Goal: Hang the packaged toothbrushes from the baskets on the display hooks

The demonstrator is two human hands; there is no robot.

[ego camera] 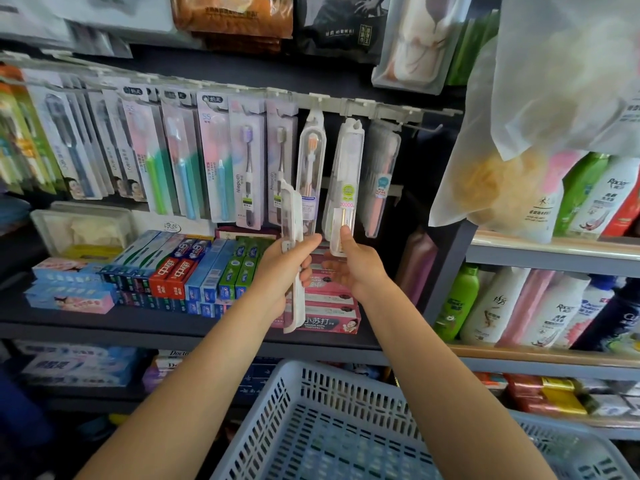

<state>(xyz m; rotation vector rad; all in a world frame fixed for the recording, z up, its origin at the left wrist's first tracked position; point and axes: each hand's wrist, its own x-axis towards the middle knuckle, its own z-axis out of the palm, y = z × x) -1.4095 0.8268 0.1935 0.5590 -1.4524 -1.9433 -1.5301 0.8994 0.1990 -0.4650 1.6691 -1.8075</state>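
The left hand (284, 268) is gripping a clear toothbrush case (291, 258) upright, fingers curled round its middle, just in front of the toothpaste boxes (194, 271) on the shelf. The right hand (353, 268) is pinching the lower end of a second toothbrush case (343, 188), thumb pressed on its front, while the top of that case is sitting at the display hook (351, 114) on the white rail. Another case (310, 168) is hanging just beside it to the left. A pale blue basket (311, 420) is lying below the forearms.
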